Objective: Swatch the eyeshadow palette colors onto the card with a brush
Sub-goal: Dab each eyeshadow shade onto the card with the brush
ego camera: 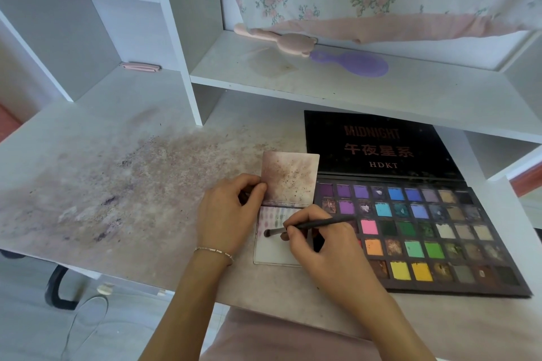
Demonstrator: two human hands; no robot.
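Observation:
A folded white card (271, 252) lies on the desk left of the open eyeshadow palette (422, 231). Its lower panel carries rows of small colour smudges near the top; its upper flap (290, 177) is stained brown and pink. My left hand (227, 214) pinches the left edge of that flap at the fold. My right hand (319, 240) grips a thin dark brush (311, 226), whose bristle tip touches the lower panel at its left side. The palette's black lid (378, 145) lies open behind several rows of coloured pans.
The desk top (123, 184) left of the card is smeared with pink and purple powder. On the shelf above the palette lie a pink comb (281, 39) and a purple hairbrush (356, 63). A shelf upright (187, 67) stands behind the card. Flowered cloth hangs at the back.

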